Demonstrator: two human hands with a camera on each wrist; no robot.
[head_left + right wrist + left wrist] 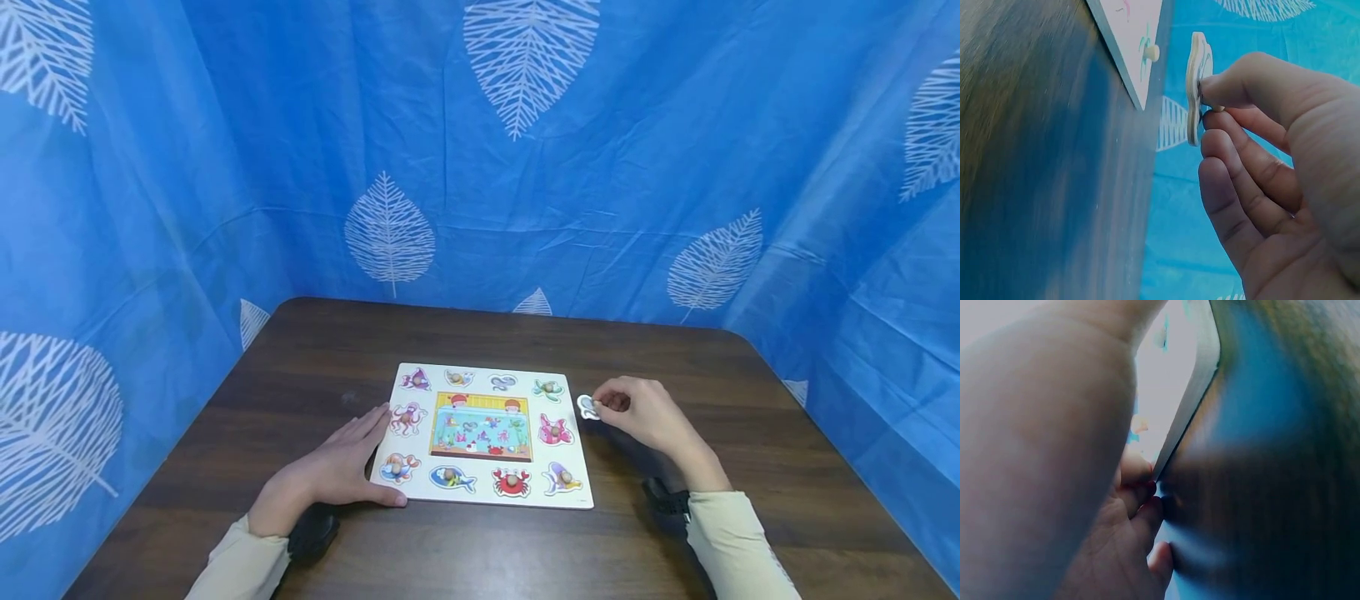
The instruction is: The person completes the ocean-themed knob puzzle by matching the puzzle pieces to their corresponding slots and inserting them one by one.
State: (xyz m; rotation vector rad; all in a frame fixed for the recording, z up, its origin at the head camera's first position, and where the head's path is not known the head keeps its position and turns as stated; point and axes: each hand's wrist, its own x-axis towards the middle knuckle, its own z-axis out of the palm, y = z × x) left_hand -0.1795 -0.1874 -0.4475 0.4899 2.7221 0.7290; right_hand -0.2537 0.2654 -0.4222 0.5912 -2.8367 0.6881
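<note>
A wooden peg puzzle board [472,381] with sea-animal pictures lies on the table. My left hand [341,462] rests against its left side, fingers extended along that edge and thumb at the near left corner. In the left wrist view the fingertips [1161,559] are by the board's edge. Just off the board's right side, my right hand [648,414] pinches a white-rimmed puzzle piece [587,407] between thumb and fingers. Seen edge-on in the right wrist view, this wooden piece [1194,94] is held up by its knob, which the fingers mostly hide.
Knobbed pieces sit around the board, among them a red crab [512,482], a pink starfish [555,431] and an octopus [407,419]. A grey eel picture [503,382] at the top shows no knob. Blue leaf-patterned cloth [480,208] surrounds the dark wooden table [465,550].
</note>
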